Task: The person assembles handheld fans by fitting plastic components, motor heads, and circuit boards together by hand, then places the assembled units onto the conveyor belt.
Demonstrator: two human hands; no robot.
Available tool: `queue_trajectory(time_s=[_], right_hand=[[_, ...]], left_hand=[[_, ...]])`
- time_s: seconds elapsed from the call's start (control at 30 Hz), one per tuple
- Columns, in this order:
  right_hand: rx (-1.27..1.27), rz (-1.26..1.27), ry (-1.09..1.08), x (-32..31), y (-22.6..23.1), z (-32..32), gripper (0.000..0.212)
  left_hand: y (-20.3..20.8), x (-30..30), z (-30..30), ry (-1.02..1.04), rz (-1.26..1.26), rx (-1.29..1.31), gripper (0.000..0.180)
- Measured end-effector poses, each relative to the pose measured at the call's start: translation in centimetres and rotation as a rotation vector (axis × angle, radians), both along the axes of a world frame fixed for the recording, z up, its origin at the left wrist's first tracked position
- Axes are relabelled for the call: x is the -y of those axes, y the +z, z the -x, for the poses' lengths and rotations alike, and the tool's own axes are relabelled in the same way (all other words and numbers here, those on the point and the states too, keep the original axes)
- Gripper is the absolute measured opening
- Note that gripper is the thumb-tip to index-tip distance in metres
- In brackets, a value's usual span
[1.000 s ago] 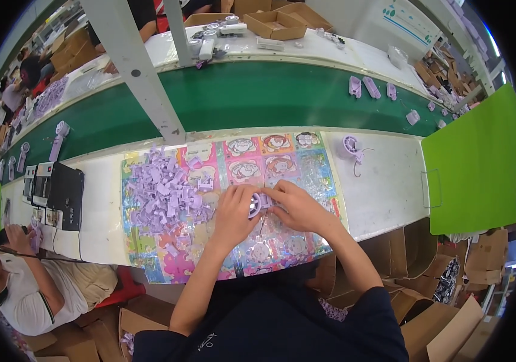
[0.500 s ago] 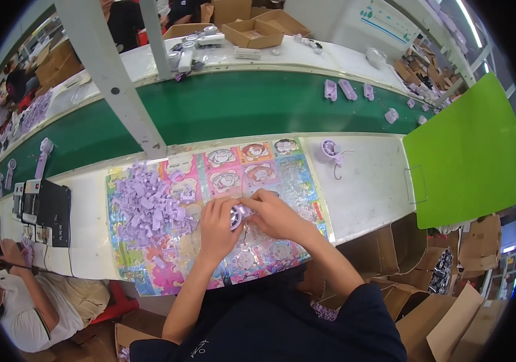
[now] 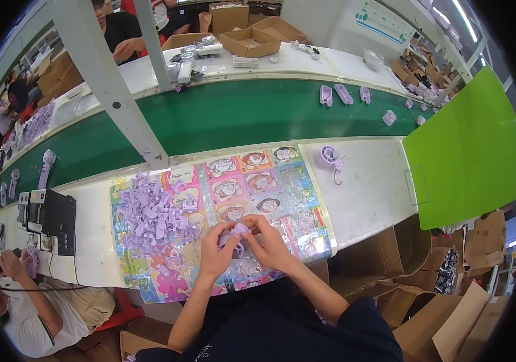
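Over a colourful printed mat (image 3: pixel 297 175), I hold a lilac round plastic housing (image 3: pixel 237 248) between both hands. My left hand (image 3: pixel 214 253) grips it from the left, thumb across its side. My right hand (image 3: pixel 268 244) closes in from the right, its thumb and forefinger at a small lilac piece (image 3: pixel 241 228) on top of the housing. Fingers hide much of both parts, so how they join cannot be told. To the left of my hands lies a heap of small lilac plastic parts (image 3: pixel 152 211).
Right of the mat, another lilac round housing (image 3: pixel 327 157) with a wire stands on the white table (image 3: pixel 366 181). Beyond runs a green conveyor belt (image 3: pixel 240 108) carrying lilac shells (image 3: pixel 343 93). A black device (image 3: pixel 59 223) and a seated co-worker (image 3: pixel 47 308) are at left; cardboard boxes (image 3: pixel 402 247) at right.
Both hands have come slightly nearer to me with the housing, which is turned so its spoked face no longer shows. My right fingers have shifted onto the small piece at its top.
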State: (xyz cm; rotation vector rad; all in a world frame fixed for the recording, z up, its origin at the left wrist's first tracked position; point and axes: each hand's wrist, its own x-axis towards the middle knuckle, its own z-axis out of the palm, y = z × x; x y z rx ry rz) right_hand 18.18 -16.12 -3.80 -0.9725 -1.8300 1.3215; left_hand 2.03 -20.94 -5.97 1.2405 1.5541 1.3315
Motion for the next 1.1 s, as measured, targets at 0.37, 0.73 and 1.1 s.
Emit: queue_trajectory(time_s=[0.37,0.73,1.1], right_hand=[[-0.255,0.379,-0.023,1.5,-2.6,-0.7,0.029],[-0.081,0.325,-0.051,0.7,-0.7,-2.0,0.026],[0.681,-0.720,-0.098,-21.2,4.5,-9.3,0.029]], left_hand=[[-2.5,1.5,-1.2,-0.004,-0.098,0.365,0.010],[-3.1,0.4,-1.1,-0.051,-0.101,0.385,0.011],[-4.1,-1.6,0.0,0.099,-0.220,0.178,0.013]])
